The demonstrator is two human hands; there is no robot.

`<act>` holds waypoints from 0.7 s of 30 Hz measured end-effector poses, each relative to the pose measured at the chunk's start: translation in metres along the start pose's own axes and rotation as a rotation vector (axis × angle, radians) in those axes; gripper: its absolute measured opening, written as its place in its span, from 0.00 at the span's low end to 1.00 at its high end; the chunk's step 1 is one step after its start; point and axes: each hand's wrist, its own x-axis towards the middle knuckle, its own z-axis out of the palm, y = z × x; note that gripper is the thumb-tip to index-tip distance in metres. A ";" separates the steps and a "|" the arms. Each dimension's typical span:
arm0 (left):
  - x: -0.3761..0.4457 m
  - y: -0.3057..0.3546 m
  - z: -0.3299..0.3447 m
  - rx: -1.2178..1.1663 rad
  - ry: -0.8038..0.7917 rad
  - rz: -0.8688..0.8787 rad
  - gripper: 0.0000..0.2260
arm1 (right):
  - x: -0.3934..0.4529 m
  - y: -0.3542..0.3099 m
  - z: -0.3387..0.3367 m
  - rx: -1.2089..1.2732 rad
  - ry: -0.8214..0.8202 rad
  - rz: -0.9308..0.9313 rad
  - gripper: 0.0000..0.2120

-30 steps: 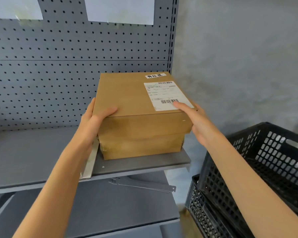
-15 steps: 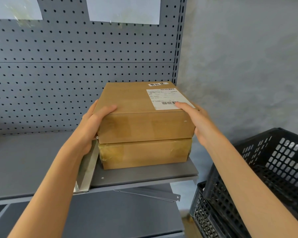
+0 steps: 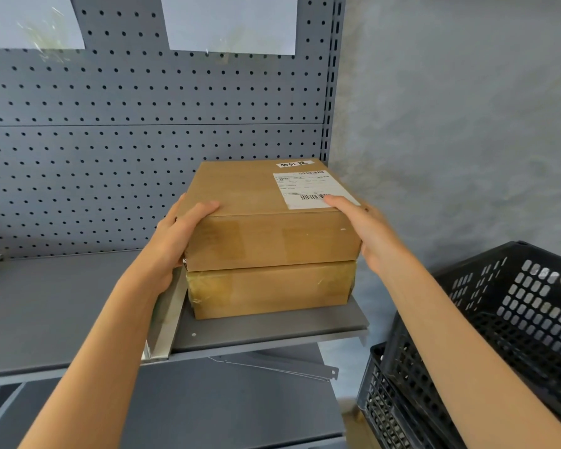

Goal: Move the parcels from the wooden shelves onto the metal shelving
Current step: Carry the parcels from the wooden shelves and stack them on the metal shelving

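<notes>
Resting squarely on a second cardboard box, the upper parcel sits at the right-hand end of the grey metal shelf, with its rear edge close to the perforated back panel. A white shipping label with barcodes occupies the 2 o'clock area of the parcel's top face, and a small handwritten tag lies just beyond it near the rear edge. The left hand grips the parcel's near left corner at 9 o'clock, thumb laid over the top edge and fingers wrapped along the left side. The right hand grips the near right corner at 3 o'clock, thumb resting on the label's lower edge and palm against the right side; its remaining fingers are hidden behind the box. A bare metal divider strip lies on the shelf just left of the lower box. Two pale paper sheets hang on the panel at 12 o'clock. Stacked black plastic crates stand at 4 o'clock, beside the shelving, before a grey wall.
</notes>
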 end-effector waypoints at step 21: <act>-0.095 -0.004 0.011 0.842 0.438 0.476 0.25 | -0.074 0.015 0.008 -0.766 0.135 -0.672 0.30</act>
